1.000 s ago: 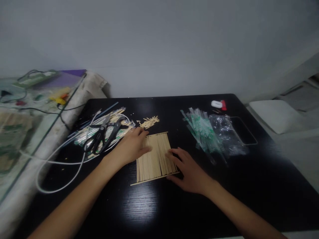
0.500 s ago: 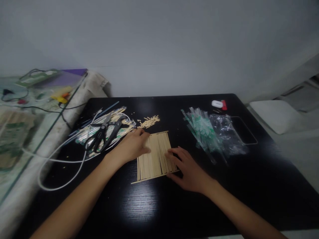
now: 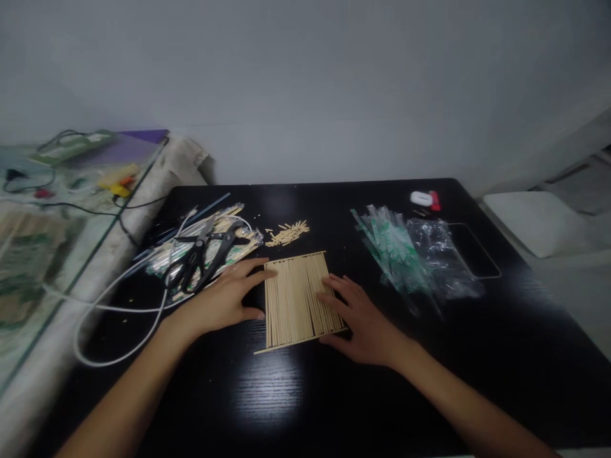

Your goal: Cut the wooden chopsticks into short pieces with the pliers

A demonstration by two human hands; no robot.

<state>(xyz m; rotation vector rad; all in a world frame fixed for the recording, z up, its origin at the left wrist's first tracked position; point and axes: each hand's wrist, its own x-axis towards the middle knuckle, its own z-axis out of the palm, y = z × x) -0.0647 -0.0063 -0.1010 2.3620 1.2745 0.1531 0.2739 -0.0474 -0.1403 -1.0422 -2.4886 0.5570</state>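
A flat panel of wooden sticks [image 3: 296, 296] lies on the black table, its sticks side by side with a crosswise stick along the far edge and another along the near edge. The near crosswise stick [image 3: 267, 349] pokes out past the left side. At the panel's left edge is my left hand [image 3: 233, 296], fingers spread, fingertips by the far left corner. My right hand [image 3: 356, 318] rests on the right edge with its fingers apart, fingertips on the sticks. Just beyond the panel sits a small pile of short cut stick pieces [image 3: 289, 233].
Scissors [image 3: 193, 261] and black-handled cutters [image 3: 220, 254] lie on wrapped sticks [image 3: 167, 254] at left, beside a looped white cable [image 3: 119, 310]. At right are empty plastic sleeves [image 3: 391, 248], a clear bag [image 3: 439, 261], a phone [image 3: 475, 251] and a white case [image 3: 421, 198].
My left hand has drawn back leftward from on top of the panel to its left edge, its fingers spreading. My right hand stays at the right edge.
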